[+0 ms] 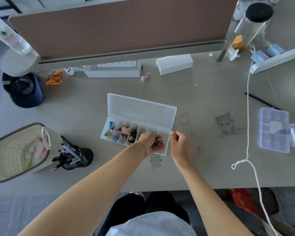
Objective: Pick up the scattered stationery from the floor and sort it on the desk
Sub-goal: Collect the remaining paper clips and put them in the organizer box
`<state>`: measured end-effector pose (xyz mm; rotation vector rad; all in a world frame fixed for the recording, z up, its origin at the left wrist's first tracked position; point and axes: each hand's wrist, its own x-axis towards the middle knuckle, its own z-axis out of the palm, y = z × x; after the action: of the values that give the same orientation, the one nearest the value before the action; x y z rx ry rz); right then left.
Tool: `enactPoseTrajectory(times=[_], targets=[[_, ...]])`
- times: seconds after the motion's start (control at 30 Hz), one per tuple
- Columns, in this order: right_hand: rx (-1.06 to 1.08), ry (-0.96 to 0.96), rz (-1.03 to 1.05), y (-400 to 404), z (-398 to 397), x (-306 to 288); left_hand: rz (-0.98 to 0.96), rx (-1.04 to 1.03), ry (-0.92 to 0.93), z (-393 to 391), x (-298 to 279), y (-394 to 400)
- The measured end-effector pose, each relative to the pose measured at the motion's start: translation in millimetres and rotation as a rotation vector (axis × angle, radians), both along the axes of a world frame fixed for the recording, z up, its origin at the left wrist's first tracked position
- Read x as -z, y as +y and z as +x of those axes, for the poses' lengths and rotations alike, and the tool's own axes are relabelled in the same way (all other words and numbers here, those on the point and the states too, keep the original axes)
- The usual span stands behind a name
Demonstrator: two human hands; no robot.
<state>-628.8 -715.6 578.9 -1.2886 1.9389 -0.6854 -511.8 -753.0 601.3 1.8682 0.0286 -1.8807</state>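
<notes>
Both hands work at the near right end of the white compartment box (119,130), which lies open on the desk (203,103) with its lid (141,108) folded back on the far side. Left hand (150,142), a thin bracelet on its wrist, hangs over the box's right-hand compartments with fingers curled around a small bunch of paper clips (157,144). Right hand (179,143) sits just beside the box's right end, off its rim, thumb and forefinger pinching a single paper clip (172,130) at the box's near right corner. Binder clips (124,132) in mixed colours fill the compartments left of the hands. Left of the box, well apart from it, a black pen cup (77,159) stands full of pens, with a woven basket (12,150) just beyond it. Far right of the box lies a clear blue organiser case (273,130), and a white cord (248,116) trails between the two
</notes>
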Motion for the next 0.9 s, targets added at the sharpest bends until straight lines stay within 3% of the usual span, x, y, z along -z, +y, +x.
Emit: enactPoseTrajectory(times=[0.2, 0.4, 0.9], targets=[[-0.004, -0.067, 0.01, 4, -1, -9, -0.03, 0.036, 0.019, -2, 3, 1], [0.009, -0.114, 0.013, 8, 0, -10, -0.041, 0.093, -0.099, -2, 10, -1], [0.164, -0.27, 0.036, 1, 9, -3, -0.061, 0.251, -0.197, -6, 11, -5]])
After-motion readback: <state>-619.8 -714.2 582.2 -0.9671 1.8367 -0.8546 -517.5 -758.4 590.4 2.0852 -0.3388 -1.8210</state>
